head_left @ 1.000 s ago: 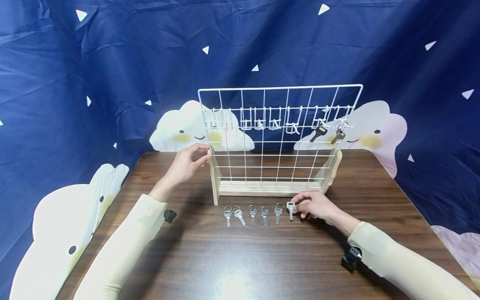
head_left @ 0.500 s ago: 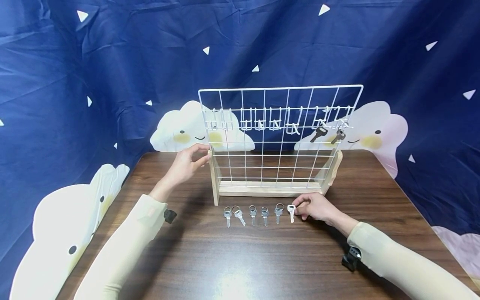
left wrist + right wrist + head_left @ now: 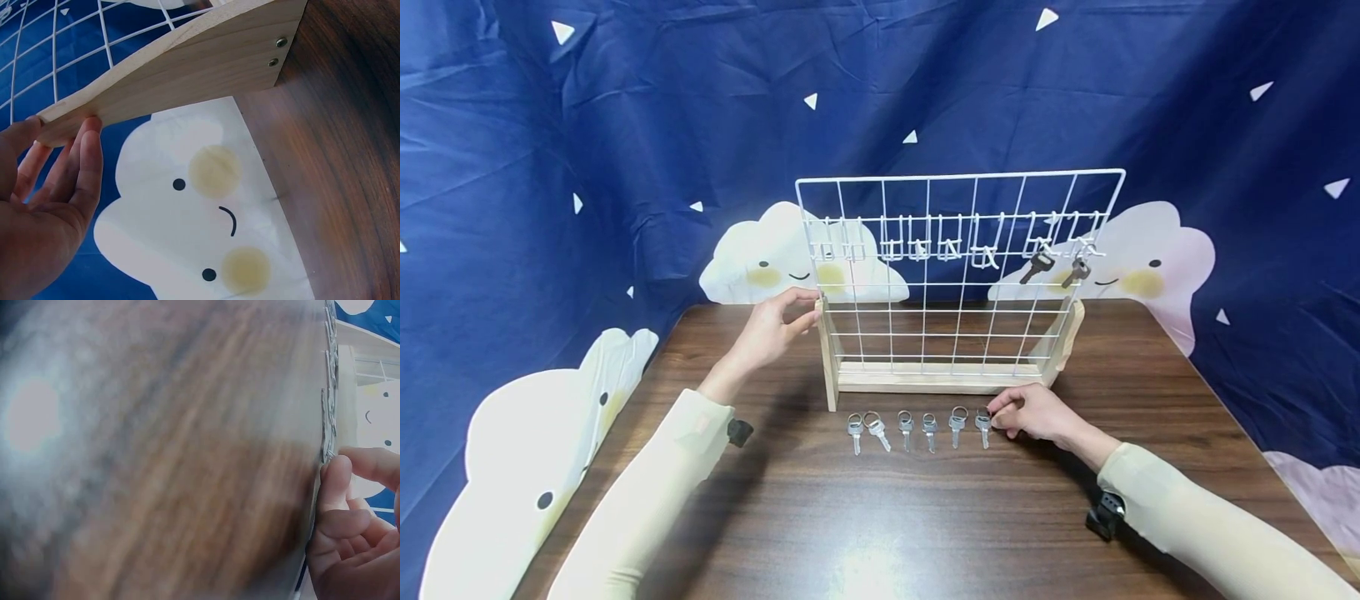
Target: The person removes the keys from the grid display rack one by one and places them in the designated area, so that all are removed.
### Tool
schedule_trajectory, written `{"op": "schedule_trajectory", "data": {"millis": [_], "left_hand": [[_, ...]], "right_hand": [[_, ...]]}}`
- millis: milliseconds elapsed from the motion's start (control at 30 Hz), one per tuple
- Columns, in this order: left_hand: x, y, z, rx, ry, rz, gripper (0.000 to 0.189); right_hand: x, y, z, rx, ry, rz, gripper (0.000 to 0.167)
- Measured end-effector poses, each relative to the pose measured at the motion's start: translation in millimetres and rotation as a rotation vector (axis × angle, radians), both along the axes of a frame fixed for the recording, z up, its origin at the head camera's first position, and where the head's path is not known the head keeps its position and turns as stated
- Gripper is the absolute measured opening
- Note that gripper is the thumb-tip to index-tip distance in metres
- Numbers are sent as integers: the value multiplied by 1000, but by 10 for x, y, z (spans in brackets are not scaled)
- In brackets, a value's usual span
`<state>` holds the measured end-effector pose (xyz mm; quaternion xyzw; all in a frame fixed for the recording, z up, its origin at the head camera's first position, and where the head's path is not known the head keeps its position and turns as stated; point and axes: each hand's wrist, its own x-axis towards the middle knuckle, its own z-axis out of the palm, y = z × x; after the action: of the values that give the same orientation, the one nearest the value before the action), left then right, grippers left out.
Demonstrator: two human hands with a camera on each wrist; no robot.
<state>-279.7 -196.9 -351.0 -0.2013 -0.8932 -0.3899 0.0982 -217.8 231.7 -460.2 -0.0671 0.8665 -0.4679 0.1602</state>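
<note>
My left hand point(image 3: 775, 325) holds the top of the left wooden upright of a wire-grid rack point(image 3: 830, 350); in the left wrist view, thumb and fingers point(image 3: 92, 147) pinch the wood from both sides. At the right end of a row of keys, my right hand point(image 3: 1028, 412) pinches the ring end of a silver key point(image 3: 984, 433), whose blade points toward me. In the right wrist view, thumb and index fingertip meet right at the ring, beside the table surface. To its left lie several more silver keys with rings, including one key point(image 3: 957, 429) nearest it.
White hooks point(image 3: 950, 247) line the upper part of the grid. Two dark keys, one key point(image 3: 1039, 265) and another key point(image 3: 1078, 272), hang from the rightmost hooks. The rack stands on a brown wooden table point(image 3: 880, 508), with a blue cloud-patterned cloth point(image 3: 700, 108) behind.
The key in my right hand has come down from a raised, bright tilt to lie level in the row, shifting slightly toward me. My left hand stays on the rack.
</note>
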Motion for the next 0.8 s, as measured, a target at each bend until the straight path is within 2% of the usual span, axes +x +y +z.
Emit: {"op": "schedule_trajectory", "data": {"millis": [200,400,800], "left_hand": [[-12,-3,-7,28,-16,-13,32],[-4,-3,2,25,-18,-10,32],[-4,2,-2,27,-17,-9,32]], "right_hand": [[-12,55,63,-39,6,-2,28],[6,52,189,-58,15,-23,34],[27,57,405,-80,112,-74,36]]}}
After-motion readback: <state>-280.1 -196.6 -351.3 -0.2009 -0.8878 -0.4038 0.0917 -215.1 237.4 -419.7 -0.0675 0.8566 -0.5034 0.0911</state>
